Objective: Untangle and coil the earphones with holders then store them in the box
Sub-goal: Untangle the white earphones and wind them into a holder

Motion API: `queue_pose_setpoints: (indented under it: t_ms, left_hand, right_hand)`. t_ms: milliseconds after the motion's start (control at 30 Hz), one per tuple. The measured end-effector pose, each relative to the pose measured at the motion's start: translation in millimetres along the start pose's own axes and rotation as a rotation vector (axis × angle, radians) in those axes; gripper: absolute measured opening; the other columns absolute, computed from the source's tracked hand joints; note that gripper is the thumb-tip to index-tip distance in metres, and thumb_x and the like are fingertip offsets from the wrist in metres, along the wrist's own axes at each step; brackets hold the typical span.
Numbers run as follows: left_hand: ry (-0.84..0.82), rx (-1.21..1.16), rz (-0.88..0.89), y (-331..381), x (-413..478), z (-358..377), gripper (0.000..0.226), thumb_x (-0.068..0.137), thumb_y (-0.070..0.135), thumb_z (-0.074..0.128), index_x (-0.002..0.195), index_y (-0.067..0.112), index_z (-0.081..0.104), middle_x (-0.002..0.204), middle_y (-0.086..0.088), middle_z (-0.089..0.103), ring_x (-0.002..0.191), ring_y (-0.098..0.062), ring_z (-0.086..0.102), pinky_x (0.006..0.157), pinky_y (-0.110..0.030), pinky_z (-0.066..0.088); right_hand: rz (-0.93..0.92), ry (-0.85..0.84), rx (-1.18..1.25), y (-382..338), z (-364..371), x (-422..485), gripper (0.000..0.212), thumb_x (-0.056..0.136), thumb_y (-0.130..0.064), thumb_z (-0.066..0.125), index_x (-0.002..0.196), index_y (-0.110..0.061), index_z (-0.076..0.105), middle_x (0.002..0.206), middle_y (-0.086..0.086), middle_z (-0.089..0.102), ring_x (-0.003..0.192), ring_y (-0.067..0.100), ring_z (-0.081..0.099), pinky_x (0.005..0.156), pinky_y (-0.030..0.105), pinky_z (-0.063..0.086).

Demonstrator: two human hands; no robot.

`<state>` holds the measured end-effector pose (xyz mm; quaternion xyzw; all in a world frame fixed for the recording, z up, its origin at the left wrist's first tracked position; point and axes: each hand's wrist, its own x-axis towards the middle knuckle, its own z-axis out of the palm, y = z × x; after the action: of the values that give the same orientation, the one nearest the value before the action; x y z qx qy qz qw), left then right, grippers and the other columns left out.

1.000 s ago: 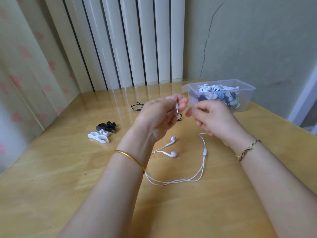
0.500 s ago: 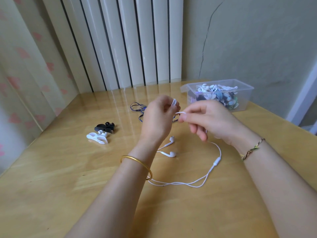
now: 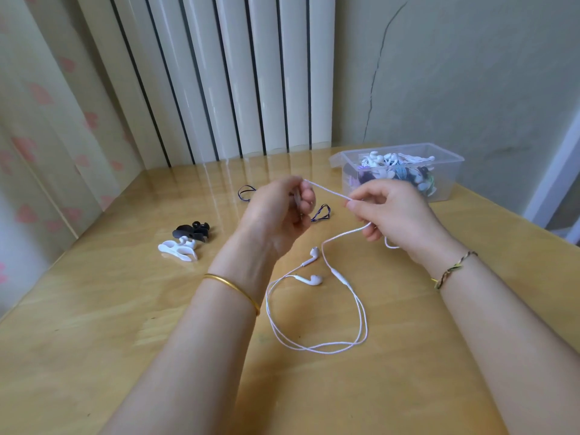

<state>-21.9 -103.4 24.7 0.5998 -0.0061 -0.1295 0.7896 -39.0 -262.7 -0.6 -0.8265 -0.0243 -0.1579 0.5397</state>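
While several wound sets already fill the clear box at the far right of the table, the white earphones are only at the start of their coiling. The left hand is closed, its fingers curled round the plug end of the cord, which comes out at the top of the fist. The right hand pinches the same cord between thumb and forefinger, so that a short stretch runs taut between the two hands. From the right hand the rest drops to the table and lies in one wide, slack loop, with both earbuds and the inline remote resting on the wood between the forearms. No knot shows in that loop, so the untangling of this set looks done; whether any turns are yet wound inside the left hand cannot be told. Neither holder is in use: the white holder and the black holder lie touching, well to the left. A dark cord, partly hidden behind the hands, seems to be a further set waiting its turn, so winding, clipping and boxing remain for both
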Motion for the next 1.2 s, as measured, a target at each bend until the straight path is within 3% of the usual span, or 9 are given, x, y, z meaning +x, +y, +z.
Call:
queue_pose_setpoints:
  t_ms: [133, 267, 367, 500, 567, 700, 833, 1000, 1200]
  left_hand:
    - [0.073, -0.304, -0.047, 2, 3, -8, 0.025, 0.099, 0.023, 0.041, 0.078, 0.023, 0.055, 0.07, 0.012, 0.064, 0.063, 0.002, 0.056, 0.066, -0.023, 0.033]
    - [0.169, -0.312, 0.104, -4, 3, -4, 0.017, 0.097, 0.018, 0.05, 0.085, 0.022, 0.061, 0.083, 0.011, 0.072, 0.08, 0.002, 0.067, 0.071, -0.022, 0.037]
    - [0.297, -0.043, 0.406, -16, 7, -4, 0.012, 0.092, 0.013, 0.058, 0.085, 0.017, 0.067, 0.081, 0.005, 0.072, 0.087, -0.01, 0.07, 0.078, -0.026, 0.049]
    - [0.304, 0.75, 0.76, -20, 9, -8, 0.012, 0.091, 0.016, 0.058, 0.086, 0.012, 0.068, 0.081, 0.0, 0.07, 0.083, -0.019, 0.066, 0.078, -0.032, 0.052]
    - [0.202, 0.932, 0.722, -18, 6, -6, 0.016, 0.094, 0.017, 0.053, 0.09, 0.006, 0.064, 0.079, -0.002, 0.067, 0.081, -0.021, 0.063, 0.073, -0.031, 0.047]
    - [-0.007, 0.829, 0.507, -8, 0, -1, 0.023, 0.098, 0.022, 0.045, 0.09, 0.004, 0.058, 0.075, 0.004, 0.062, 0.072, -0.013, 0.057, 0.075, -0.031, 0.047]
    - [-0.043, 1.016, 0.402, -6, -3, -2, 0.026, 0.096, 0.025, 0.049, 0.071, 0.017, 0.049, 0.067, 0.005, 0.056, 0.063, -0.014, 0.047, 0.068, -0.03, 0.041]
    - [-0.015, 0.354, 0.151, 2, -2, -4, 0.029, 0.093, 0.018, 0.047, 0.064, 0.016, 0.048, 0.054, 0.004, 0.045, 0.05, -0.011, 0.039, 0.056, -0.023, 0.034]
    - [-0.023, -0.534, -0.089, 6, 3, -11, 0.019, 0.096, 0.023, 0.052, 0.081, 0.015, 0.059, 0.073, 0.008, 0.067, 0.062, -0.002, 0.059, 0.058, -0.018, 0.029]
  right_hand:
    - [0.071, -0.143, 0.045, -2, 0, -5, 0.007, 0.089, -0.011, 0.062, 0.088, -0.008, 0.069, 0.064, 0.001, 0.058, 0.041, 0.008, 0.051, 0.044, 0.017, 0.044]
    - [0.072, -0.371, 0.062, -9, 3, -12, 0.009, 0.089, -0.014, 0.062, 0.086, -0.01, 0.07, 0.063, -0.001, 0.056, 0.04, 0.01, 0.046, 0.048, 0.023, 0.04]
    - [0.037, -0.506, 0.104, -15, 5, -16, 0.009, 0.089, -0.012, 0.061, 0.085, -0.01, 0.07, 0.063, 0.0, 0.057, 0.041, 0.009, 0.042, 0.046, 0.022, 0.045]
    - [-0.006, -0.401, 0.211, -22, 3, -16, 0.01, 0.087, -0.012, 0.062, 0.082, -0.013, 0.07, 0.06, -0.005, 0.058, 0.054, 0.014, 0.051, 0.056, 0.022, 0.046]
    - [0.003, -0.279, 0.333, -21, 0, -13, 0.012, 0.089, -0.009, 0.059, 0.081, -0.012, 0.068, 0.064, -0.008, 0.063, 0.059, 0.014, 0.056, 0.061, 0.024, 0.052]
    - [0.071, -0.094, 0.486, -17, 0, -7, 0.013, 0.092, -0.003, 0.054, 0.084, -0.008, 0.063, 0.083, 0.002, 0.064, 0.058, 0.014, 0.063, 0.068, 0.033, 0.059]
    - [0.124, -0.045, 0.51, -11, 7, -5, 0.014, 0.093, -0.001, 0.052, 0.082, -0.006, 0.06, 0.064, 0.008, 0.049, 0.041, 0.009, 0.052, 0.051, 0.027, 0.055]
    - [0.163, -0.058, 0.409, -2, 10, -3, 0.008, 0.087, -0.006, 0.063, 0.079, -0.009, 0.062, 0.076, 0.008, 0.045, 0.037, 0.003, 0.024, 0.033, 0.014, 0.02]
    - [0.157, -0.156, 0.231, 0, 11, -5, 0.009, 0.088, -0.019, 0.064, 0.09, -0.013, 0.07, 0.068, 0.002, 0.048, 0.037, 0.003, 0.021, 0.033, 0.014, 0.016]
